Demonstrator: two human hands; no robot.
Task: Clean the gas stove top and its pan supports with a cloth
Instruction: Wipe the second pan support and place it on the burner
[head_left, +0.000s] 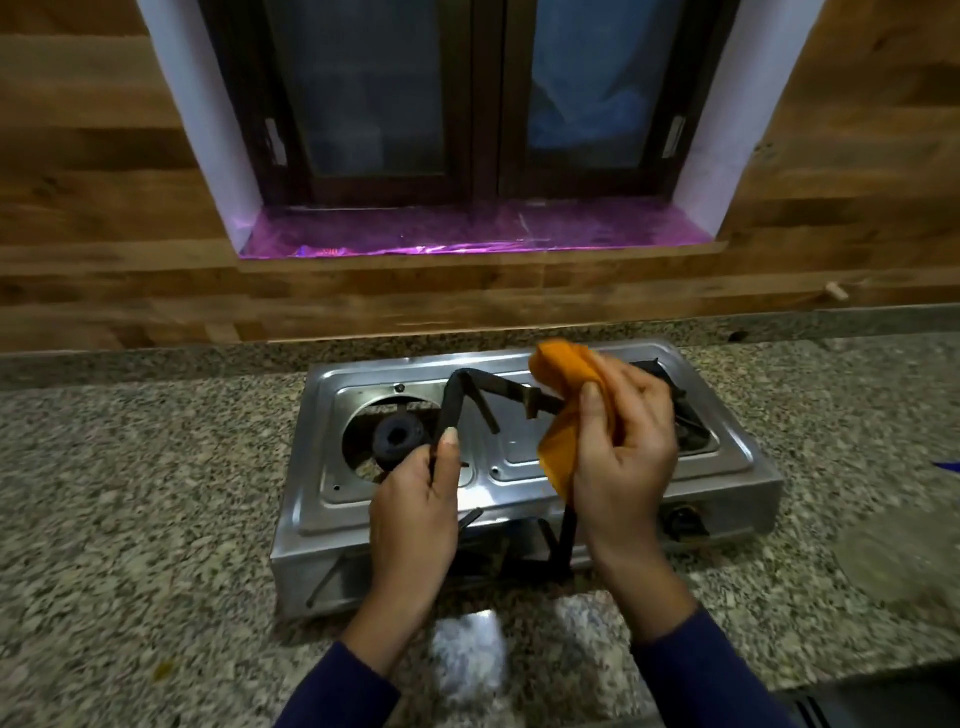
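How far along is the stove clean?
Done: left support is lifted off its burner. In hand: left hand holds it while the right hand rubs it with the cloth. Left: right support, still seated, and the stove top.

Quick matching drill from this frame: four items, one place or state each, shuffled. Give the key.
Items:
1. cloth
2. pan support
3. burner
4. control knob

Place or state:
A. on the stove's front face
B. bare in the left opening of the stove
C. lifted above the stove in the left hand
D. bunched in the right hand

Pairs: 1-D, 2-C, 3-B, 4-A
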